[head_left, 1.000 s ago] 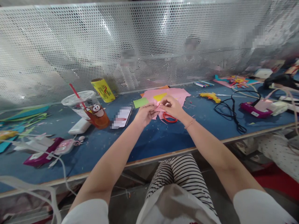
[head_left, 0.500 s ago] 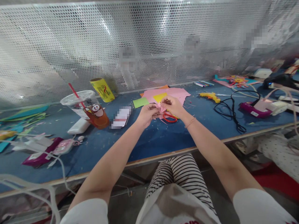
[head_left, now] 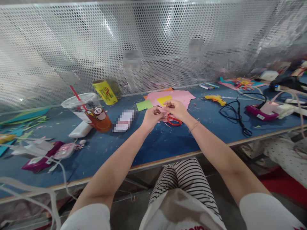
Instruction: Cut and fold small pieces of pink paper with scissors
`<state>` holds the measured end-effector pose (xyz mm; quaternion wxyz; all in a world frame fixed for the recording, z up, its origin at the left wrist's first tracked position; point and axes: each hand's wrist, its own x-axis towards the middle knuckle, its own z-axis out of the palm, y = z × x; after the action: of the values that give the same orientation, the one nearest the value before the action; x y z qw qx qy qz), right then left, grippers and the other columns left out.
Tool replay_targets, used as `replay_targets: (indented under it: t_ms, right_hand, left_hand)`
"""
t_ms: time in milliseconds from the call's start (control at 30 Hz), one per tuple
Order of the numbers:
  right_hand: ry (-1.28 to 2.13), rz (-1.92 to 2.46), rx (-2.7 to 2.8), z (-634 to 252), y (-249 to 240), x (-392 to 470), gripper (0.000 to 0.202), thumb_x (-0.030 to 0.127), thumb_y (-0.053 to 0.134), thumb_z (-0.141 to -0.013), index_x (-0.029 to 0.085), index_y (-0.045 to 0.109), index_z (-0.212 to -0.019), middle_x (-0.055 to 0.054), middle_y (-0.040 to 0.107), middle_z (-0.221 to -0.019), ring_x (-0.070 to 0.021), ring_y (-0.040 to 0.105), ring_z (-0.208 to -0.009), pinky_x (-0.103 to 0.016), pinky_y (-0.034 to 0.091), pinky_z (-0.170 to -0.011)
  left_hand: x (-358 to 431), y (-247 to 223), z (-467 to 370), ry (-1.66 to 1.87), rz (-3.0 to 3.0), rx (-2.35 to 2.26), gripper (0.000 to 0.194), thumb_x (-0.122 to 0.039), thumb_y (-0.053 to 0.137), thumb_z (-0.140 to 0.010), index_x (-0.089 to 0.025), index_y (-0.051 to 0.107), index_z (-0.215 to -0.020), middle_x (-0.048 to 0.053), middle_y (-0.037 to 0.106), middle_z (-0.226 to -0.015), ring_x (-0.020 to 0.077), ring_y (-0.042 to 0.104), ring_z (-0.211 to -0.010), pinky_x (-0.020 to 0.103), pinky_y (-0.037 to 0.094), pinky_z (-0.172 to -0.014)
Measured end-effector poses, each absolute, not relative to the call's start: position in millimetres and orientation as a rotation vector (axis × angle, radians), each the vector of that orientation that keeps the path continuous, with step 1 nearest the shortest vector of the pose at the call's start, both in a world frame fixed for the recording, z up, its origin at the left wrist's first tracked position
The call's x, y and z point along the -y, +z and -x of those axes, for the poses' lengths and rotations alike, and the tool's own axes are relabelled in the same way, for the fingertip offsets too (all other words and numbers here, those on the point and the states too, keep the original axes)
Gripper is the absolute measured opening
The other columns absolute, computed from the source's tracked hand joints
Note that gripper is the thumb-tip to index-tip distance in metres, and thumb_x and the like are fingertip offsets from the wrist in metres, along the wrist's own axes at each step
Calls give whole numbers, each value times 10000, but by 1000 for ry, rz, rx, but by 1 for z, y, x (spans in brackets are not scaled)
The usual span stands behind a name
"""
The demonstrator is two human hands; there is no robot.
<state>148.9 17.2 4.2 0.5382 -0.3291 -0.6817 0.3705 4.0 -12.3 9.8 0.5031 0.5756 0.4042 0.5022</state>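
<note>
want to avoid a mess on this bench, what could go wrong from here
The cup stands near the phone, so if bumped it might spill brown drink onto it. The small pink paper pinched between the left hand and right hand could crease or tear. The red scissor handles lie close to the right hand, which might knock them.
</note>
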Motion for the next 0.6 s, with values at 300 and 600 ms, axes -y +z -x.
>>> replay_targets:
  t_ms: [300,600]
  right_hand:
    - [561,727,1789,-152,5,-17,119,278,614,-726,196,663,-797,-42,644,-810,-145,586,-757,-305,478,-703]
    - [66,594,1894,-151,-5,-20,175,200,491,-826,197,662,-863,-56,611,-932,-147,567,-910,-329,481,-828]
  left_hand:
    - [0,6,2,1497,-1598,-979,124,-173,650,-620,-150,617,-737,0,624,-668,110,613,-651,271,505,-709]
    - [2,14,2,1316,-933,-685,117,-172,674,-628,-118,606,-706,12,622,-673,74,586,-655,268,471,-820]
